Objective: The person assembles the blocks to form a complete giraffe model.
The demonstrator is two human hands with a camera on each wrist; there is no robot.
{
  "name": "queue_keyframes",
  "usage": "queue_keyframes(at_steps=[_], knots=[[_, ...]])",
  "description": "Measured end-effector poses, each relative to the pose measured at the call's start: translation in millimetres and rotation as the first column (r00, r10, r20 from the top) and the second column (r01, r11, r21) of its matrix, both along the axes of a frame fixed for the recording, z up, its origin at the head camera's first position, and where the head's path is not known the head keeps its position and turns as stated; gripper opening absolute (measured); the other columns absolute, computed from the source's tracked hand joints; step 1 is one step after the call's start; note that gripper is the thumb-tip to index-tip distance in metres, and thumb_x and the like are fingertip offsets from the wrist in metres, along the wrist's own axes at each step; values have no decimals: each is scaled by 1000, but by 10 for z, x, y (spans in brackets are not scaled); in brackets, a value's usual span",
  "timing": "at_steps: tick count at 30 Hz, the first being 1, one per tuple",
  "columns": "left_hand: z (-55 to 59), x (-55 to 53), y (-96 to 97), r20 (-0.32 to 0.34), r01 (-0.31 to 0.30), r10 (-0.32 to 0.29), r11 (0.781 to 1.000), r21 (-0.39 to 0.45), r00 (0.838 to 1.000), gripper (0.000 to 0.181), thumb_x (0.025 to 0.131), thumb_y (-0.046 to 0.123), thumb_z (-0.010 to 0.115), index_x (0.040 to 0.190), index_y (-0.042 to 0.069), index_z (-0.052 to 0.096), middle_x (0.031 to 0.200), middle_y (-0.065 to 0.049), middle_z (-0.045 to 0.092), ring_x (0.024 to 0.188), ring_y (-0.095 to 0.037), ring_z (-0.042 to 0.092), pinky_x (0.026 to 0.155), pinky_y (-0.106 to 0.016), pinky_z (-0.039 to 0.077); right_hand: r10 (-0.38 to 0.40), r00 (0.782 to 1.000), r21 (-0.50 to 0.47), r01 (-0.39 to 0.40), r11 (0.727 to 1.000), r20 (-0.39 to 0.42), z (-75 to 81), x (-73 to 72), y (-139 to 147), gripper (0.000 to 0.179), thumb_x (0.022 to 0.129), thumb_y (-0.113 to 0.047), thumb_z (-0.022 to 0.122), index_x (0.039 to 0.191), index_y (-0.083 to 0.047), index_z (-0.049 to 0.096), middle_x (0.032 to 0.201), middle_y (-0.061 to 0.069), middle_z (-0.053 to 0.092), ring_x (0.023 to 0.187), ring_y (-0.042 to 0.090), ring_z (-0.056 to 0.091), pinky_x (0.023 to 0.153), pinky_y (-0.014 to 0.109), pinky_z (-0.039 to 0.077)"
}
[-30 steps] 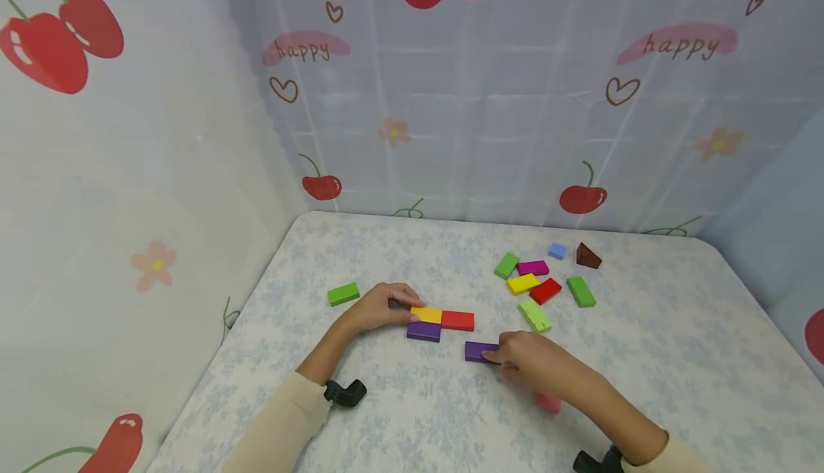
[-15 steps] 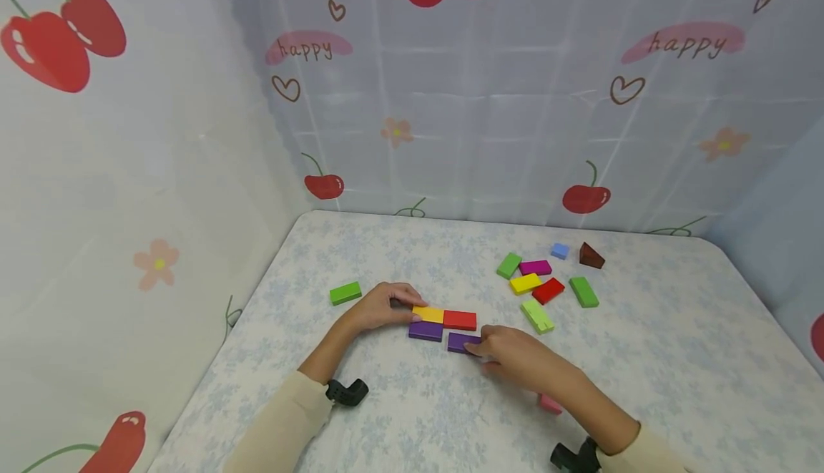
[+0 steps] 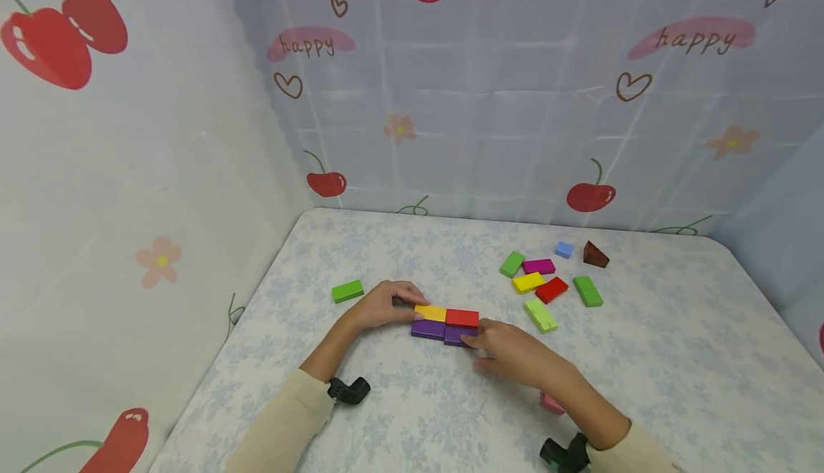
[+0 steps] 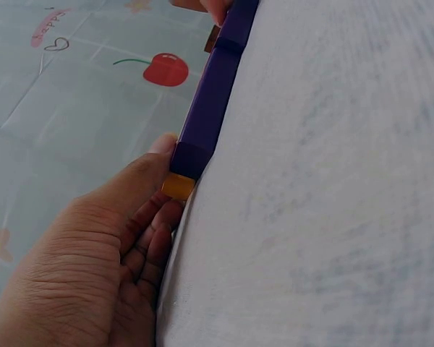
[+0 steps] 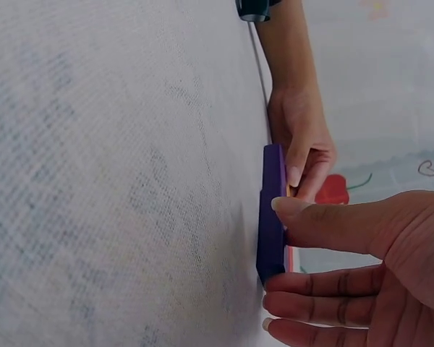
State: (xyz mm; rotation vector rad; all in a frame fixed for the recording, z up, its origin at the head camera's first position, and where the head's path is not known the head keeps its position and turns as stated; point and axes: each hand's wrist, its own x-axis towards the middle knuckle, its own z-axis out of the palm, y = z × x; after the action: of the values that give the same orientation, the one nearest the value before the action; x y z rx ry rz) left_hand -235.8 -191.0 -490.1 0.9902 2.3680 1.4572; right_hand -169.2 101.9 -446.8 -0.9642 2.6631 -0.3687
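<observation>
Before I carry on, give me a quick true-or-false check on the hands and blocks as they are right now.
1. The left purple block and right purple block lie on the near side of the yellow-orange block and the near red block. True.
2. The right hand is gripping the near red block. False: it grips the right purple block.
3. The left hand is at the left end of the yellow-orange block. True.
4. The brown block lies beside the left hand. False: it lies at the far right, near the small blue block.
5. The leftmost green block touches the purple blocks. False: it lies apart, to their left.
</observation>
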Motion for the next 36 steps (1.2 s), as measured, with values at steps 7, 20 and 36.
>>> queue_keyframes(at_steps=[7, 20, 36], knots=[[0, 1, 4, 9, -1, 1, 1000, 6, 1000, 29, 88, 3, 78, 117, 0, 76, 115, -15, 71, 110, -28, 64, 97, -38, 50, -21, 1000, -2, 21, 1000, 6, 6, 7, -8, 48, 84, -25, 84, 130, -14, 72, 94, 1, 59, 77, 11, 53, 78, 29, 56], [-45, -20, -1, 24, -1, 1, 1000, 16, 1000, 29, 88, 3, 79, 116, 0, 76, 115, -15, 71, 110, -27, 63, 97, -37, 50, -179, 981, -127, 169, 977, -69, 104, -63, 266, 39, 86, -22, 83, 123, -12, 75, 103, 1, 69, 91, 16, 65, 78, 34, 58], [-338, -170, -41, 11, -15, 15, 1000, 10, 1000, 29, 87, 14, 82, 116, 17, 79, 113, 4, 72, 109, -14, 63, 96, -33, 50, -439, 896, -256, 410, 875, -64, -23, -259, 1056, 31, 81, -14, 86, 107, 0, 75, 94, 9, 71, 79, 21, 62, 59, 30, 55]])
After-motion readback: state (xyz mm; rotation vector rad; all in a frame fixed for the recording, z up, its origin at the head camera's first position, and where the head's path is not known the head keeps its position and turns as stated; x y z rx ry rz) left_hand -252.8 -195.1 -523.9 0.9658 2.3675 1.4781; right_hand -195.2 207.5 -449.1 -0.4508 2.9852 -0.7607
